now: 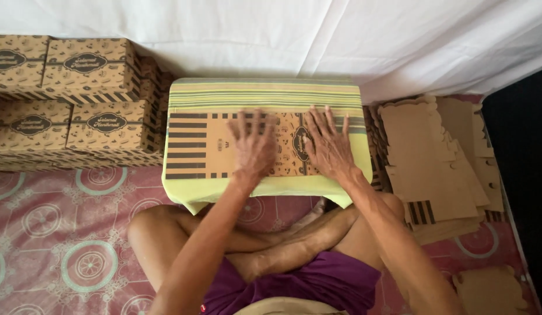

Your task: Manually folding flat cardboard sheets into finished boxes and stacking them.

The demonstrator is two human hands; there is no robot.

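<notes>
We see both hands flat, palms down, on a flat printed cardboard box blank [224,146] lying on a low counter covered with a yellow-green striped cloth [265,93]. Left hand [253,149] is blurred, fingers spread, grip wide and holding nothing. Right hand [329,149] presses just beside it, fingers splayed, also gripping nothing. Folded boxes [67,99] stacked far left; pile of flat blanks [434,163] on the right. Patterned pink floor mat [61,233] near.

Brown flat carton [224,146] with black stripes lies on a yellow-green striped cloth [265,93]; the floor mat [61,233] is pink with round medallions.
</notes>
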